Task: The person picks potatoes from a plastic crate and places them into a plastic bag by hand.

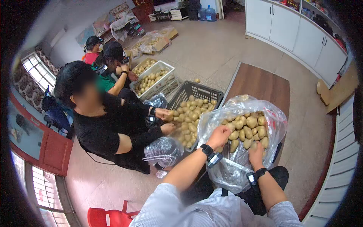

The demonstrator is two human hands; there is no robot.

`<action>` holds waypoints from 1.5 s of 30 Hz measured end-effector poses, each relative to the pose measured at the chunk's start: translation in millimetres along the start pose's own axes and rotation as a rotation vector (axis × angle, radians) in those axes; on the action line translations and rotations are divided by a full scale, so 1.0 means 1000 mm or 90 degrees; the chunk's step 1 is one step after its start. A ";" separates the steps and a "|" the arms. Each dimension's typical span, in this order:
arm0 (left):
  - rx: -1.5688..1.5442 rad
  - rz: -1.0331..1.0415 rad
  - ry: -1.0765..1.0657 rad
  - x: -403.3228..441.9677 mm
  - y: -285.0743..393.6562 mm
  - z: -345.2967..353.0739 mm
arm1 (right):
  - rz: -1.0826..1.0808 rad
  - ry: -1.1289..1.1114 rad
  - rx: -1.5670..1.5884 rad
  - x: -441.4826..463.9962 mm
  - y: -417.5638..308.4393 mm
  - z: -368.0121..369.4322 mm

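Observation:
Brown-green oval produce, which looks like potatoes or kiwifruit, lies piled in a clear plastic bag. The bag's mouth is spread wide over a container whose walls are hidden. Over the left side of the pile, my left hand has its fingers curled closed; what is in them, if anything, is hidden. My right hand reaches down to the near side of the pile, its fingers closed against the produce. Whether it grips a piece is not clear.
A dark crate of the same produce stands to the left, where a person in black reaches in. Beyond are a white crate and two more people. A brown board lies behind the bag; a red chair stands near me.

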State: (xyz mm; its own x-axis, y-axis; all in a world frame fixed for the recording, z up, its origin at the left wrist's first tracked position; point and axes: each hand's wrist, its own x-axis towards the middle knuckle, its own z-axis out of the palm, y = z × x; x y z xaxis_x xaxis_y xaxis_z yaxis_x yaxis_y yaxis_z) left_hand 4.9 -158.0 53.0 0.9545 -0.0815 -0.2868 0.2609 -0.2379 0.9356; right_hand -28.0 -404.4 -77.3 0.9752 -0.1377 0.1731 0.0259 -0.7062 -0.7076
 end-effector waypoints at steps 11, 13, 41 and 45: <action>-0.152 -0.173 -0.171 -0.005 0.010 0.011 | -0.028 -0.298 0.327 0.002 -0.120 -0.025; -0.208 -0.223 -0.219 -0.004 0.009 0.010 | -0.045 -0.300 0.283 0.001 -0.124 -0.023; -0.691 -0.035 0.296 0.059 -0.078 -0.094 | 0.045 0.048 -0.190 0.020 -0.016 -0.035; -0.724 -0.057 0.343 0.066 -0.095 -0.109 | 0.050 0.047 -0.203 0.020 -0.008 -0.033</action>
State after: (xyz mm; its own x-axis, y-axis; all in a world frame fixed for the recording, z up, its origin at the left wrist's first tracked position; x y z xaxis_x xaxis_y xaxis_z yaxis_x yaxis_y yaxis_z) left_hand 58.9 -35.1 -31.9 0.7947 0.3602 -0.4885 0.0482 0.7649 0.6424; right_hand -15.8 -424.8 -45.7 0.9528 -0.2423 0.1830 -0.1307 -0.8713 -0.4730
